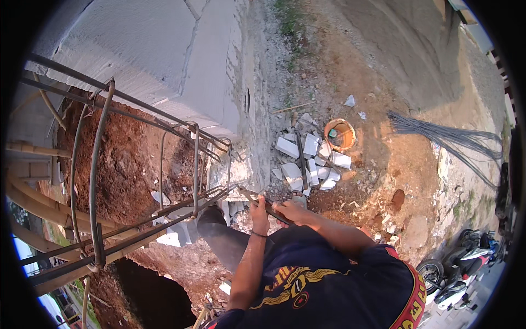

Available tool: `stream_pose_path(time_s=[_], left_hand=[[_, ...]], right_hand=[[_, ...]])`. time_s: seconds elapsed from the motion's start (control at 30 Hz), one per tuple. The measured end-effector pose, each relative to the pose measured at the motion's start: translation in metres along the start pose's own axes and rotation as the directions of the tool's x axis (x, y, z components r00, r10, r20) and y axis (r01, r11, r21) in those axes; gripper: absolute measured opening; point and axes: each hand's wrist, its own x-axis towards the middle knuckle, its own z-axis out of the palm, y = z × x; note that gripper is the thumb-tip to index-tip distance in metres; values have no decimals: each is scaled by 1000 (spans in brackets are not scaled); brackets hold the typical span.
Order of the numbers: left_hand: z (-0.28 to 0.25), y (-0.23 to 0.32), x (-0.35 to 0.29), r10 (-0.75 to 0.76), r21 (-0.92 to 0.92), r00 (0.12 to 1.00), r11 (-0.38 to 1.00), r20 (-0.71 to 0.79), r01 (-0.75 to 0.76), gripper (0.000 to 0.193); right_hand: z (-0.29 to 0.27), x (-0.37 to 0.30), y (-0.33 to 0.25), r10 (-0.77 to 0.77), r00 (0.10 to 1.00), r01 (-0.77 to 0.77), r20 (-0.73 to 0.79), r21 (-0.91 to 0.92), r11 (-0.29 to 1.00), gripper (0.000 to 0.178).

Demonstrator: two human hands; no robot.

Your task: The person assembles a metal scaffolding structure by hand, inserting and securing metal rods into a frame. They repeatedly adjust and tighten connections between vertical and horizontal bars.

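Observation:
My left hand [259, 215] is closed around a dark, long-handled metal tool [249, 194], whose exact kind I cannot make out. Farther back on the same tool, my right hand [292, 211] has its fingers wrapped round the handle. The tool's front end meets the near corner of a rebar cage [196, 164], made of long steel bars with square stirrups tied around them. Whether it grips a bar or a tie there is too small to tell. My left wrist wears a dark band.
Beside the cage rises a pale block wall [164, 60]. A deep dark pit [148, 296] opens at lower left. Broken white blocks [312, 159] lie by an orange bucket [339, 135]. Farther right are a bundle of steel rods [438, 140] and a parked motorcycle [457, 268].

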Motion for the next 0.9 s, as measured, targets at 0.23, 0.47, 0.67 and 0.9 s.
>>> stream_pose_path(time_s=[0.23,0.47,0.67,0.9], left_hand=[[1,15,11,-73,495,995,868,62,32,37],[-26,21,2,-40,440,999,898,34,21,51],[-73,44,-12,-4,578,976,806,-216,131,39],[-61,61,9,470,895,881,373,42,-242,27]], right_hand=[[2,-9,-3,-33,991,43,127,-76,996,40],[-51,4,-28,86,883,-179,462,163,970,32],[-69,31,-28,-294,951,226,100,-871,436,37],[-91,28,-13,71,971,-19,226,-225,974,47]])
